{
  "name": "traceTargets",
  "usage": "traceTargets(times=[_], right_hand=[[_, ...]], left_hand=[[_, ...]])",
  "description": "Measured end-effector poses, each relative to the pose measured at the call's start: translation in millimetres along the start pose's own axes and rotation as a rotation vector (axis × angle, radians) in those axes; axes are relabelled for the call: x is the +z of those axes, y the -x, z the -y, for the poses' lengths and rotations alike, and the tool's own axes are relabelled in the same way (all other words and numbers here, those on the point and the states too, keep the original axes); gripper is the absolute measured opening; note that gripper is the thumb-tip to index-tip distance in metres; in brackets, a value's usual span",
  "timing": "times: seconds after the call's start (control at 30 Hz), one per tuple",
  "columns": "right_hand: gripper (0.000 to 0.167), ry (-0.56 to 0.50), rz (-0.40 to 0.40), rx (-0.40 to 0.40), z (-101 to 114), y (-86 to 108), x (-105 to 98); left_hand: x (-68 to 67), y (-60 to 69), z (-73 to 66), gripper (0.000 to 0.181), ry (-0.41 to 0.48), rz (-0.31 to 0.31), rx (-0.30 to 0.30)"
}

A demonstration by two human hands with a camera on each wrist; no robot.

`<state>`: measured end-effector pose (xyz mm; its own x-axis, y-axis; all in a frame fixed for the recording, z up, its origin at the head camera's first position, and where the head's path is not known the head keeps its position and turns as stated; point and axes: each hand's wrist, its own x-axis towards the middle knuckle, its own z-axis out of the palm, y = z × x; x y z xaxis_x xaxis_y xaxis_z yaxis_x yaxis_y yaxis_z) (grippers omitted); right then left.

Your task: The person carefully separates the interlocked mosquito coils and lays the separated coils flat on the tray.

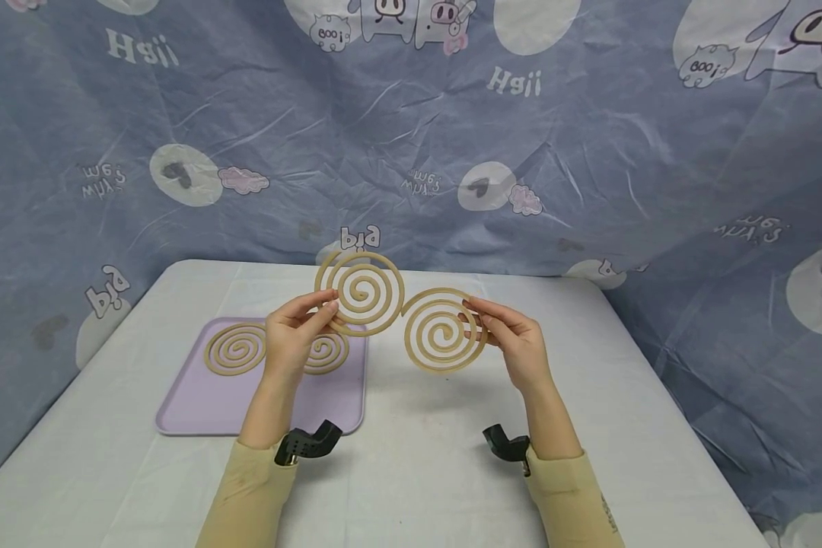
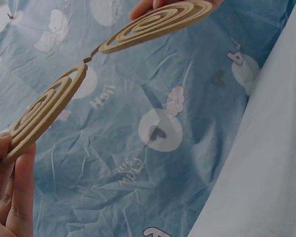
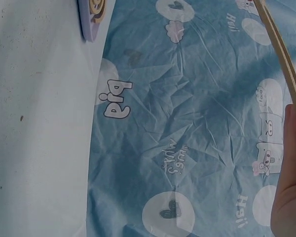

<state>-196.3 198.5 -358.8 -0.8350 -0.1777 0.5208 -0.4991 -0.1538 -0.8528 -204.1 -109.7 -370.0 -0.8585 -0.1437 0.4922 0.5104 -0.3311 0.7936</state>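
My left hand (image 1: 289,331) pinches a tan mosquito coil (image 1: 359,294) by its left edge, thumb in front. With the fingertips of my right hand (image 1: 526,346), I pinch a second mosquito coil (image 1: 444,332) by its right edge. Both coils are held up above the table, the left one slightly higher. In the left wrist view the left coil (image 2: 49,118) and the right coil (image 2: 158,37) appear to meet at a narrow outer end between them. Only the thin edge of the right coil (image 3: 285,64) shows in the right wrist view.
A lilac tray (image 1: 199,415) lies on the left of the white-covered table (image 1: 425,472). On it rest a mosquito coil (image 1: 237,349) and another coil (image 1: 323,350), both partly hidden by my left hand. A blue patterned cloth (image 1: 383,137) hangs behind the table.
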Motion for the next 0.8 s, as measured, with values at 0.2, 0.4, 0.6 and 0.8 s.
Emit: traceTargets(times=[0.2,0.4,0.6,0.8], right_hand=[[0.019,0.058,-0.069,0.054,-0.5,0.9,0.4],[0.017,0.092,-0.09,0.095,0.1,0.5,5.1],[0.02,0.031,-0.102,0.094,-0.8,0.4,8.1],[0.023,0.033,-0.122,0.097,-1.6,0.5,10.4]], left_hand=[[-1.4,0.1,-0.6,0.017,0.0,0.01,-0.009],[-1.9,0.8,-0.3,0.017,0.004,0.041,-0.016],[-0.8,0.7,0.8,0.019,-0.016,0.056,-0.031],[0.9,1.2,2.1,0.021,-0.028,0.074,-0.047]])
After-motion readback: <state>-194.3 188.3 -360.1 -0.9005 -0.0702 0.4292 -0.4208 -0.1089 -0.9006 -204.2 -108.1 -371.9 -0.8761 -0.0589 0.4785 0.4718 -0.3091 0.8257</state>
